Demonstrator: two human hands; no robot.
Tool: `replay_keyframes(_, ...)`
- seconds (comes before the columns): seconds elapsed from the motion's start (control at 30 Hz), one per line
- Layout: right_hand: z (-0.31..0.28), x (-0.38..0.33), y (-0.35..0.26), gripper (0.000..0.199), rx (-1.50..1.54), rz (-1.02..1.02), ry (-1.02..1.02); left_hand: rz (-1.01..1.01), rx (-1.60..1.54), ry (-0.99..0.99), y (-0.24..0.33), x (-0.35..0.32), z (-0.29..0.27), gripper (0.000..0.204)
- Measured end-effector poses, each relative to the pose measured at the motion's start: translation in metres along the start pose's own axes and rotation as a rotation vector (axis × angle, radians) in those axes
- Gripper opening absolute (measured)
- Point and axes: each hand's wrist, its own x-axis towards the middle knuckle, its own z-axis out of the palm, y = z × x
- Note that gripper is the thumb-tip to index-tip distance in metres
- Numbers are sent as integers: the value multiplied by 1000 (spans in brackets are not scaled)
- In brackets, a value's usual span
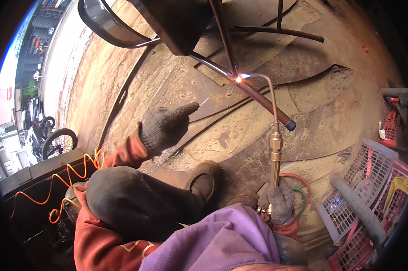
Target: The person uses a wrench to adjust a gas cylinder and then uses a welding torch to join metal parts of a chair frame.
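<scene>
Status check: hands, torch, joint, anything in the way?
Right hand grips brass torch, flame on tube joint. Left hand feeds thin filler wire toward it. Nothing between flame and joint; hoses trail behind.

Both hands wear grey knit gloves: the left hand [164, 125] and the right hand [281, 202] alike. Sleeves are red-orange, with a pale line marking low on the left one. Dark trousers cover the knee, a purple cloth (hood or scarf, unclear) drapes the chest, and brown shoes [205, 179] show.
</scene>
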Motion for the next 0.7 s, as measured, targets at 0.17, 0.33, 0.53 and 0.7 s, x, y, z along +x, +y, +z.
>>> replay_keyframes(0.17, 2, 3, -1, 39, -45, 33, -6, -21, -32, -13, 0, 1, -1, 44)
replay_keyframes(0.33, 4, 7, 1, 39, -83, 15, -15, -22, -11, 0, 1, 2, 0, 44)
replay_keyframes(0.53, -1, 6, 4, 39, -60, 54, -23, -35, -16, 2, 2, 2, 1, 43)
replay_keyframes(0.7, 0, 7, 10, 34, -82, 11, 14, -52, -44, 2, 6, 3, 0, 43)
